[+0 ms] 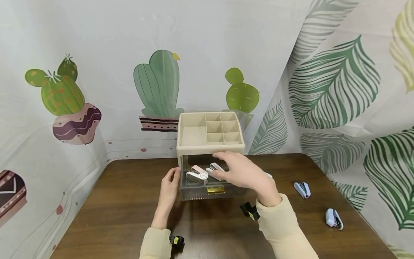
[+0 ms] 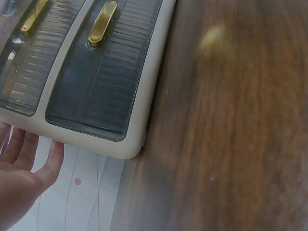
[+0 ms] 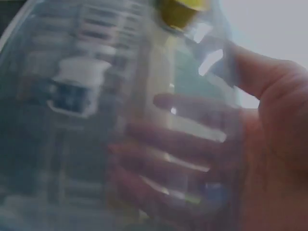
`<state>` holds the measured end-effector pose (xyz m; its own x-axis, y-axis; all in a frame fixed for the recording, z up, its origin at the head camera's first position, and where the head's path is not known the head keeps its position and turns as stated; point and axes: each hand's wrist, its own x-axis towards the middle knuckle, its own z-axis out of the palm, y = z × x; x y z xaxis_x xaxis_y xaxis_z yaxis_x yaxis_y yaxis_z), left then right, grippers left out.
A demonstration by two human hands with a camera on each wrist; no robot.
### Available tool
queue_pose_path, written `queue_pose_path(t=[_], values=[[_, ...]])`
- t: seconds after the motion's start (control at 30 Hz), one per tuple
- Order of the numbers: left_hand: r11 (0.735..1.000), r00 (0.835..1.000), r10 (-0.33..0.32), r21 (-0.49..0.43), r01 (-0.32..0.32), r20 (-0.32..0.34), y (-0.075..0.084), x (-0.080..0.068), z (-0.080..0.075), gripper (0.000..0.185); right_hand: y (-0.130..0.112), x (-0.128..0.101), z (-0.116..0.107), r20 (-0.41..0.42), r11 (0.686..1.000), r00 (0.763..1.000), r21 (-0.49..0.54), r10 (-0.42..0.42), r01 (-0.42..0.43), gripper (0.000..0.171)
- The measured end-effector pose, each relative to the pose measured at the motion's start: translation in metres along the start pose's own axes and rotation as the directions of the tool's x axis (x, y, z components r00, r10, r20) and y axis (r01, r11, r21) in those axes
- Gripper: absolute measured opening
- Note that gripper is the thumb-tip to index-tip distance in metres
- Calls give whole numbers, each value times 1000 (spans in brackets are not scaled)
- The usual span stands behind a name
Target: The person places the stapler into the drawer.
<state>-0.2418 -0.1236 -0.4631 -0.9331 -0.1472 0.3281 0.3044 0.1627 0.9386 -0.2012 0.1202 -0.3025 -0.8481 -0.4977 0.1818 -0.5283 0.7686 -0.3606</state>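
I see the drawer (image 1: 207, 180) of the beige organizer (image 1: 210, 135) pulled out toward me, at the 12 o'clock side of the brown table (image 1: 129, 201). Two white staplers (image 1: 198, 174) lie inside it already. My right hand (image 1: 240, 171) reaches into the drawer over the second one; I cannot tell if the fingers pinch it or only touch it, because the hand covers it. My left hand (image 1: 169, 187) rests with relaxed fingers against the organizer's left side, holding nothing.

I judge the sorting as about half done: two pale blue staplers (image 1: 302, 189) lie on the table at 3 o'clock, well apart from the drawer.

The right wrist view is blurred; through the clear drawer wall I see only fingers (image 3: 192, 139) and the gold handle (image 3: 180, 9). A small white thing behind my right wrist is mostly hidden.
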Motion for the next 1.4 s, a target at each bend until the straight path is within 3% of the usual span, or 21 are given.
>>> queue_pose_path(t=[0.13,0.23,0.5,0.7,0.93,1.17,1.4], values=[[1000,1000,-15,17,15,15,21,-6,-2,30,10,-15,-8,-68,994,995,75,-72,77,52],[1000,1000,-16,15,16,10,22,-6,-3,30,20,-26,-12,-142,989,987,120,-74,91,48],[1000,1000,-9,10,9,15,25,-7,-2,30,53,-60,-14,-304,971,951,236,57,17,38],[1000,1000,-11,27,10,10,23,-6,-2,30,86,-78,-5,-385,959,907,276,172,-65,32],[1000,1000,-7,0,7,-14,-13,6,1,29,113,-94,9,-384,949,883,264,268,-174,34],[1000,1000,18,14,-18,-25,-16,5,1,31,137,-99,30,-352,926,866,258,354,-274,35],[1000,1000,12,12,-12,-26,-15,4,1,32,158,-101,55,-312,900,861,311,402,-307,34]])
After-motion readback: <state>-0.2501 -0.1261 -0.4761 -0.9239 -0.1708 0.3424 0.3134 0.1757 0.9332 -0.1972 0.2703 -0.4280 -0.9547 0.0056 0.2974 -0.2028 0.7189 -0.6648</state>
